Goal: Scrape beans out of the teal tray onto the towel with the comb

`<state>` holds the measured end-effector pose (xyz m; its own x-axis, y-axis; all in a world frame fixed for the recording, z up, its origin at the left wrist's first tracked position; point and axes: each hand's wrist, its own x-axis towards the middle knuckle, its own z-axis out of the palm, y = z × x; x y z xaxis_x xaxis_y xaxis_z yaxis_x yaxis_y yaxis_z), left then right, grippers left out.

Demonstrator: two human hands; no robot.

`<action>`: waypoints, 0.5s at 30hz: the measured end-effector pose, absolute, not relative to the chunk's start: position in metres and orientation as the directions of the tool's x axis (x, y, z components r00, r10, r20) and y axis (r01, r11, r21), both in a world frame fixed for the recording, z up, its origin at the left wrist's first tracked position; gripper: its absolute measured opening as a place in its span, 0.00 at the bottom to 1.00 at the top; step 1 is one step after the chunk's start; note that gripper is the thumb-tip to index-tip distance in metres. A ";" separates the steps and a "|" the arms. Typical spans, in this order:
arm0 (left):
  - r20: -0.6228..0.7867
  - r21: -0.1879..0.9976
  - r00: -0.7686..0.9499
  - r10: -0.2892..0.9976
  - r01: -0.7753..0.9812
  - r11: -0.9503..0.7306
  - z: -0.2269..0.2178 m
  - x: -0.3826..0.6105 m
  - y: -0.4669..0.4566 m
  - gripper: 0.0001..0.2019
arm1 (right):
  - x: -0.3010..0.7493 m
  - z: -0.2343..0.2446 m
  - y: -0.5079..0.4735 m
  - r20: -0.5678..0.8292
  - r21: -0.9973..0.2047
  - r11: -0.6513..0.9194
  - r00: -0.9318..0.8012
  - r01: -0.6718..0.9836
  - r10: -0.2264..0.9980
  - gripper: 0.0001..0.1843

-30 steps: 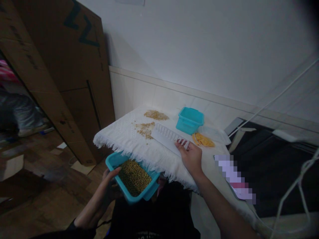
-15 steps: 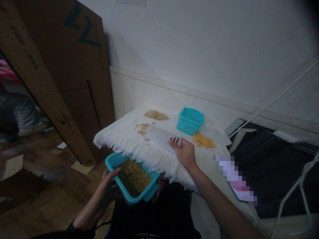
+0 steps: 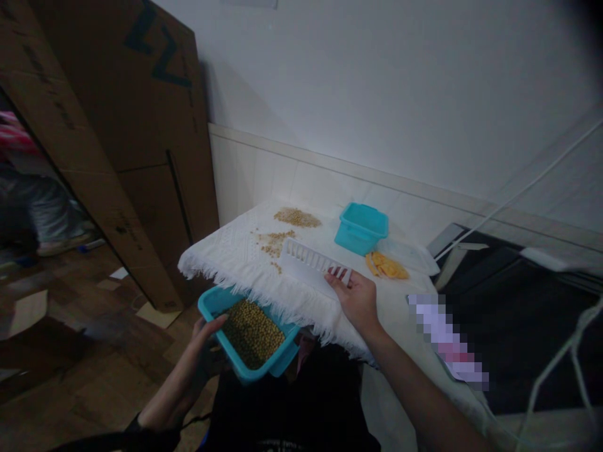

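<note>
My left hand (image 3: 207,342) grips the left side of a turquoise plastic bin (image 3: 273,371), thumb over its rim. Yellowish soybeans (image 3: 257,329) fill much of it, darker on the near left side. The bin is held just below the fringed edge of a white tablecloth (image 3: 226,242). Pinched in my right hand (image 3: 355,298) is a white slotted plastic strip (image 3: 306,267), which stands on edge over the cloth. Left of the strip lie scattered soybeans (image 3: 273,243), and a larger pile of soybeans (image 3: 296,217) sits farther back.
A second turquoise bin (image 3: 360,235) stands at the back of the table, beside a crumpled yellow cloth (image 3: 387,265). Tall cardboard boxes (image 3: 155,138) rise on the left. White cables (image 3: 518,198) cross the right side. A seated person's leg (image 3: 47,207) shows at far left.
My right hand and the white slotted strip have shifted slightly right and toward me, away from the scattered soybeans. The bin in my left hand is nearly still.
</note>
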<state>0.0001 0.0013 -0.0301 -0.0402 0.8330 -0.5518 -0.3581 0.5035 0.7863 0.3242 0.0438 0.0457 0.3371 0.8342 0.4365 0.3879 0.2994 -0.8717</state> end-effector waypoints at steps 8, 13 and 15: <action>-0.552 0.788 -0.058 0.832 -0.362 0.497 -0.024 0.003 0.000 0.33 | 0.317 0.050 0.049 0.448 -0.861 0.319 0.293 0.396 0.845 0.16; -0.535 0.799 -0.069 0.842 -0.365 0.478 -0.022 0.002 0.001 0.33 | 0.307 0.050 0.040 0.430 -0.866 0.318 0.249 0.387 0.868 0.20; -0.532 0.800 -0.076 0.843 -0.371 0.471 -0.021 0.001 0.002 0.34 | 0.302 0.053 0.033 0.419 -0.871 0.327 0.207 0.365 0.884 0.20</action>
